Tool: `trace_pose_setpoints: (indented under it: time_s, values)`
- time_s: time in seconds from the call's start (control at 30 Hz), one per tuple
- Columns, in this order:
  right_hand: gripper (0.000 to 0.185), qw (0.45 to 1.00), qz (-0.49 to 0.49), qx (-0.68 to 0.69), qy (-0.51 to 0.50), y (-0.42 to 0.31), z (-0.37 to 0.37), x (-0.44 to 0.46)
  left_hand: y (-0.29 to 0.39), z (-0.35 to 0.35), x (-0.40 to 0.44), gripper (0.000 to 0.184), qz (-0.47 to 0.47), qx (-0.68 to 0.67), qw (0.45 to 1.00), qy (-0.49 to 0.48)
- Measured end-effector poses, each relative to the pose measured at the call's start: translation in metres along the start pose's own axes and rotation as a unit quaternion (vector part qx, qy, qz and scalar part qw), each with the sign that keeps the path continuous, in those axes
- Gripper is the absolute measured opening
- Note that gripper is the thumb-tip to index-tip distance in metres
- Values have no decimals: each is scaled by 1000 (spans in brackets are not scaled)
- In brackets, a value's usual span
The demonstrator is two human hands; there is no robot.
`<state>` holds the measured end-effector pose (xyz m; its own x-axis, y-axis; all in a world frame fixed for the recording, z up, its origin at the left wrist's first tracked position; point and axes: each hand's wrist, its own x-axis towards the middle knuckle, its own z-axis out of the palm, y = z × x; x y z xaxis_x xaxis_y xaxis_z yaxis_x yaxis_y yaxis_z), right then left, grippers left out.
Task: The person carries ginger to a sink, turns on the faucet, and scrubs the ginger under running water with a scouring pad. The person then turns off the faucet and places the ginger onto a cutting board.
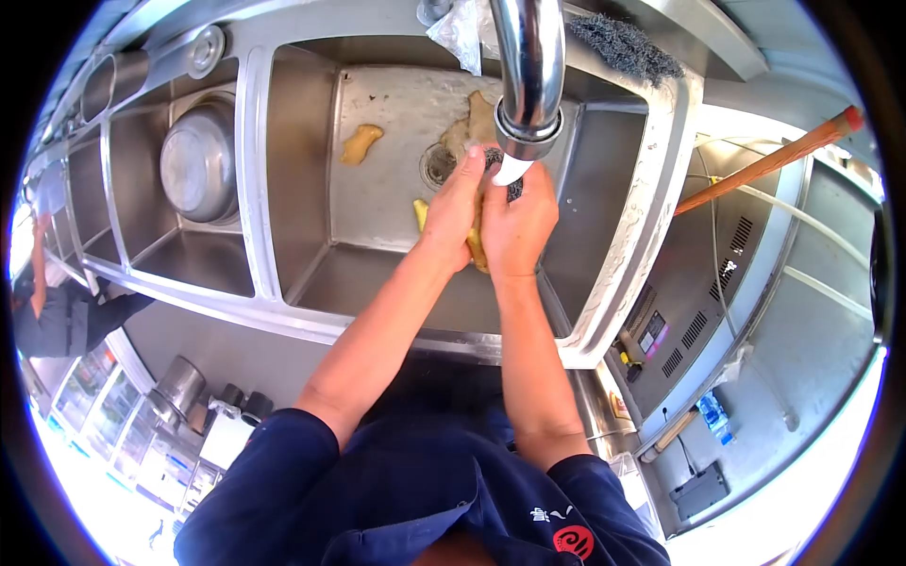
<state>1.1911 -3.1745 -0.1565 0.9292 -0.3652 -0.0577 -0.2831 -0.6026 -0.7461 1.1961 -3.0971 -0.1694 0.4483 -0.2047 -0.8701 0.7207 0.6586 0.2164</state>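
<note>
My left hand [455,206] and my right hand [525,215] are close together over the sink [368,203], below the chrome faucet [529,75]. Water [512,171] runs from the spout onto them. A dark steel wool scrubber [515,190] shows between the hands, and both are closed around it. Pieces that look like ginger root are about: a yellow piece [360,144] to the left on the sink floor, a tan piece [481,118] by the drain [438,165], and another yellow piece [478,251] partly hidden under my hands. Whether my palms touch that last piece is unclear.
Another steel wool pad [626,47] lies on the back ledge beside a clear plastic bag [457,36]. In the left basin stands a metal bowl [198,160]. A wooden stick [769,160] slants at the right. A person [57,316] is at the far left.
</note>
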Motion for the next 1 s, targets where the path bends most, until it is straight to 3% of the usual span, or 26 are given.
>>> trace_pose_setpoints:
  time_s: [0.07,0.23,0.3,0.4,0.43,0.47,0.53,0.6,0.63,0.67,0.7,0.77,0.83,0.93,0.97,1.0]
  values:
    - [13,998,49,43,11,-3,6,-7,2,-4,-11,46,118,-3,990,-80]
    - [16,995,63,61,54,5,25,-12,-15,-19,-21,48,154,-79,982,-77]
    - [17,993,69,68,71,6,27,-9,-23,-16,-30,51,192,11,979,-68]
    - [18,992,68,77,77,8,29,-4,-15,-10,-22,53,152,1,986,-67]
    - [18,994,64,80,43,7,27,-7,-11,-8,-11,48,132,-15,991,1]
    - [17,995,60,85,11,5,26,-10,-5,-11,1,48,134,-15,991,0]
    - [15,994,55,94,-21,-3,9,-19,5,-22,21,45,91,4,994,-65]
    - [13,997,-3,42,-65,0,-8,-23,3,-20,21,36,58,-9,996,-59]
    - [13,998,-36,37,-39,2,-9,-24,1,-15,16,35,47,-17,995,-85]
    - [13,998,-34,36,-40,5,-8,-20,-2,-12,11,34,32,-28,993,-108]
    - [13,999,-10,13,-31,6,-6,-8,-7,-14,10,34,29,-17,998,-54]
    - [13,999,51,-8,-15,5,-1,13,-10,-9,11,34,34,-13,998,-44]
    - [11,1000,19,16,-10,3,4,-11,-8,-10,8,34,42,-7,999,-28]
    - [9,999,-27,31,6,0,-4,-14,-3,-12,11,33,1,3,989,-146]
    - [11,1000,24,3,-5,6,-8,1,-16,-11,2,36,21,-7,999,-46]
    - [12,997,73,-28,-16,11,-11,9,-18,-9,-10,39,20,3,999,-39]
